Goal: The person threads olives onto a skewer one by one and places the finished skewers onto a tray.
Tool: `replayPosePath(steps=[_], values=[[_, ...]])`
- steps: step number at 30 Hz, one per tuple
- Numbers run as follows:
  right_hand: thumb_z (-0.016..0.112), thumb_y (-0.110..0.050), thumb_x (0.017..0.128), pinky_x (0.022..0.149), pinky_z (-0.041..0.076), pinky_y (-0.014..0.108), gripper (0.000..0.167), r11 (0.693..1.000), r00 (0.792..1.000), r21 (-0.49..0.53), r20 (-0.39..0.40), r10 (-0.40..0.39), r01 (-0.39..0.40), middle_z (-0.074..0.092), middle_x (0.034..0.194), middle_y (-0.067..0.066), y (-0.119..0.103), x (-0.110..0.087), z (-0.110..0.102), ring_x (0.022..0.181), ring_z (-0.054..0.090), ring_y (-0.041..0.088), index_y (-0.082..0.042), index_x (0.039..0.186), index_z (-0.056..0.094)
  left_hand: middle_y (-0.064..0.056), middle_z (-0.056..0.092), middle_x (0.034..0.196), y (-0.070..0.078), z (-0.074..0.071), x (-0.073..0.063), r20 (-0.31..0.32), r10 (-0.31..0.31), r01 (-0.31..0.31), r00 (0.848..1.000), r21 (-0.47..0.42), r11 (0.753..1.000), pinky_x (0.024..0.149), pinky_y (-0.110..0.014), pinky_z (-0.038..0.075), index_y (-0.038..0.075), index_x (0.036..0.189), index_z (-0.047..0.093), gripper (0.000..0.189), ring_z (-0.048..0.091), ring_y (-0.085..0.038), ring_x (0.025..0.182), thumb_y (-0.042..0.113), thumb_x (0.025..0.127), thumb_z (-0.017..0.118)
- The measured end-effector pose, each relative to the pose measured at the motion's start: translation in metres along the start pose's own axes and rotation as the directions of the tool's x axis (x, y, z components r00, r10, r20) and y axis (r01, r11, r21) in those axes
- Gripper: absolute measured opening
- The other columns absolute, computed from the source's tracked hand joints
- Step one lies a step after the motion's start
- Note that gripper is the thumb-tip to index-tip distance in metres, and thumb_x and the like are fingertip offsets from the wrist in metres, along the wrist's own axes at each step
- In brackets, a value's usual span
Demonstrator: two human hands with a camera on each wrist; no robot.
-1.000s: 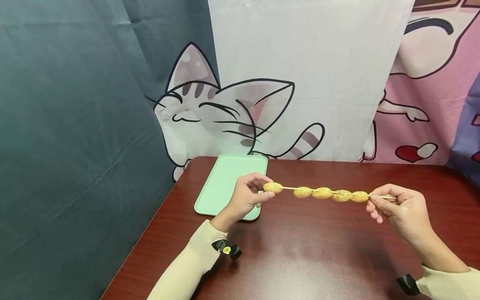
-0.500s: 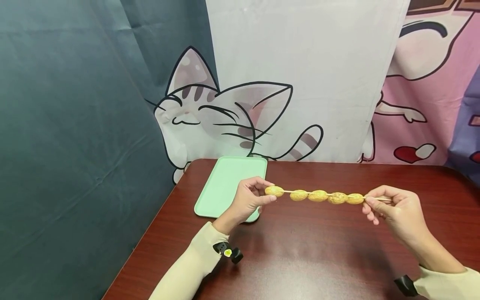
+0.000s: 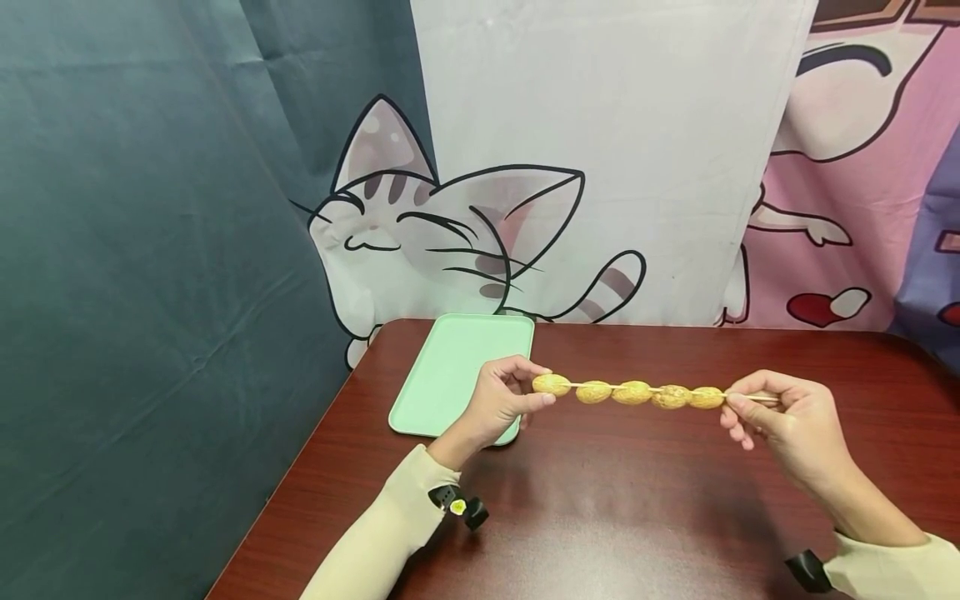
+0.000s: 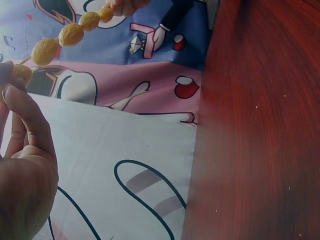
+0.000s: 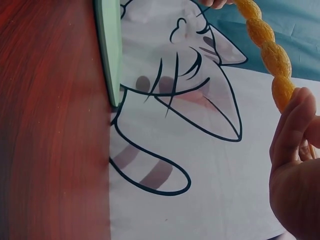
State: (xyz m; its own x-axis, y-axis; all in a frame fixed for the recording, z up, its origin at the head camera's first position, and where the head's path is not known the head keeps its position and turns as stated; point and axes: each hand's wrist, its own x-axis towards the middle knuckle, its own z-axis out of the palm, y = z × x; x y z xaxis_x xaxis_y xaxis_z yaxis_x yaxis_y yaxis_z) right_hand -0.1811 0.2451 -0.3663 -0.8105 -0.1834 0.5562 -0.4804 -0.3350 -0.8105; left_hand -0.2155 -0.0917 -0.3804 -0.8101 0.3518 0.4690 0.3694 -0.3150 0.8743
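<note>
A thin pale wooden skewer is held level above the table, strung with several yellow, wrinkled oval pieces. Thumb and fingers of my left hand pinch the leftmost yellow piece, which covers that end of the stick. A small gap separates it from the neighbouring piece. My right hand pinches the bare end of the skewer, right beside the last piece on that side. In the right wrist view, the row of pieces runs up from the right fingertips.
A light green rectangular tray lies at the table's back left, partly behind my left hand. The dark red-brown wooden table spreads below both hands. Cloth backdrops with cartoon cats hang along the back edge.
The gap between the leftmost yellow piece and the others has narrowed. My right hand has shifted left with the skewer and its pieces; my left hand has moved slightly right.
</note>
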Motion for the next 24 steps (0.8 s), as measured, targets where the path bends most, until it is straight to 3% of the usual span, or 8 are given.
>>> replayPosePath(steps=[9, 17, 21, 24], values=[[0.042, 0.033, 0.085, 0.041, 0.050, 0.022, 0.028, 0.999, 1.000, 0.026, 0.013, -0.028, 0.028, 0.068, 0.066, 0.013, 0.001, 0.001, 0.004, 0.052, 0.065, 0.011, 0.013, 0.083, 0.062, 0.006, 0.073, 0.085, -0.001, 0.000, -0.001, -0.012, -0.013, 0.013, 1.000, 0.002, 1.000, 0.039, -0.021, 0.041, 0.023, 0.097, 0.075, 0.024, 0.052, -0.008, 0.050, 0.017, 0.076, 0.086], [0.044, 0.029, 0.088, 0.042, 0.049, 0.022, 0.024, 0.999, 0.998, -0.016, 0.045, -0.039, 0.040, 0.069, 0.069, 0.010, 0.000, 0.006, 0.010, 0.056, 0.066, 0.009, 0.012, 0.086, 0.060, 0.000, 0.071, 0.088, 0.003, -0.006, -0.001, -0.066, 0.011, -0.006, 0.998, 0.066, 0.998, 0.040, -0.021, 0.042, -0.015, 0.108, 0.060, 0.039, 0.057, -0.008, 0.060, 0.007, 0.082, 0.080], [0.046, 0.026, 0.090, 0.042, 0.049, 0.025, 0.020, 0.997, 0.996, -0.071, 0.087, -0.021, 0.027, 0.068, 0.071, 0.009, 0.000, 0.006, 0.012, 0.056, 0.064, 0.009, 0.011, 0.089, 0.059, 0.002, 0.070, 0.087, 0.004, -0.008, -0.001, -0.103, 0.022, -0.014, 0.994, 0.083, 0.996, 0.041, -0.020, 0.041, -0.018, 0.111, 0.058, 0.036, 0.053, -0.009, 0.055, -0.001, 0.085, 0.074], [0.046, 0.026, 0.090, 0.042, 0.049, 0.025, 0.019, 0.995, 0.995, -0.087, 0.098, -0.029, 0.038, 0.068, 0.071, 0.009, 0.001, 0.006, 0.013, 0.056, 0.063, 0.010, 0.011, 0.089, 0.058, 0.004, 0.071, 0.086, 0.004, -0.009, 0.001, -0.105, 0.023, -0.014, 0.994, 0.078, 0.997, 0.042, -0.019, 0.040, -0.020, 0.112, 0.057, 0.040, 0.051, -0.009, 0.052, 0.002, 0.084, 0.074]])
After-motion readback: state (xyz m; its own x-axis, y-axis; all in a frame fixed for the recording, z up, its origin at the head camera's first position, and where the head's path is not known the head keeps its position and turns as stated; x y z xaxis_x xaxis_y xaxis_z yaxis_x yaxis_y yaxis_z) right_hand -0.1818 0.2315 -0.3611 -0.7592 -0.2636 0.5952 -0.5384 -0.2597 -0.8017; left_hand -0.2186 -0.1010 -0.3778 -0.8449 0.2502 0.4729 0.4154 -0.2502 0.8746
